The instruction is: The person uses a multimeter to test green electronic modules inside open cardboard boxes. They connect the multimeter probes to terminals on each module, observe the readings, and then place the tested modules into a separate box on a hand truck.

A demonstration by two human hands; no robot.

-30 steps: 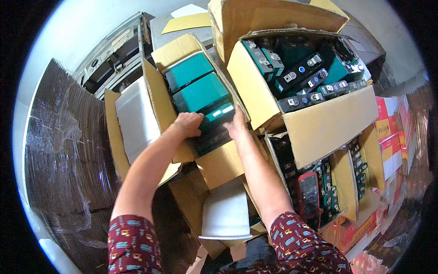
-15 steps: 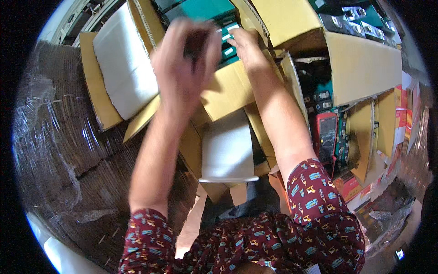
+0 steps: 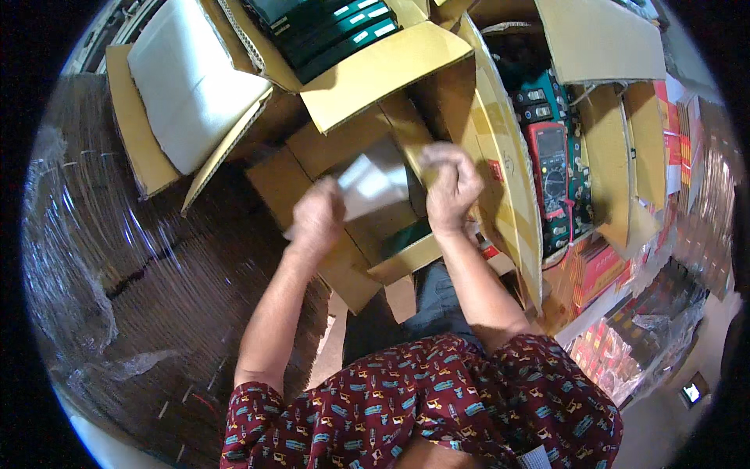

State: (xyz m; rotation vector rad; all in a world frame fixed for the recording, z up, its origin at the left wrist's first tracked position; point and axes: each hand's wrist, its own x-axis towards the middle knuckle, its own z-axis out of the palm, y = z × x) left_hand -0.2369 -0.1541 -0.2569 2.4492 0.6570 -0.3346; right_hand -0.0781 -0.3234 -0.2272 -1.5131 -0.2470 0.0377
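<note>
A smeared white sheet (image 3: 366,181) stretches between my hands, above an open cardboard box (image 3: 316,148). My left hand (image 3: 319,213) is closed on the sheet's left end. On the other side, my right hand (image 3: 453,187) has curled fingers near the sheet's right end; blur hides what they grip. Part of a green thing (image 3: 405,239) shows inside the box, under the sheet. Beyond this box, another open carton (image 3: 391,70) holds a row of dark green cases (image 3: 332,35) with white labels.
At right, a tall carton wall (image 3: 500,141) stands beside a red multimeter (image 3: 551,168) lying among green cases. A white-lined flap (image 3: 183,82) leans at the upper left. Stacked flat cardboard (image 3: 180,313) with torn plastic wrap fills the left.
Both hands have drawn back toward me from the far carton to the nearer box. The white sheet lying over the near box is now raised and blurred between them.
</note>
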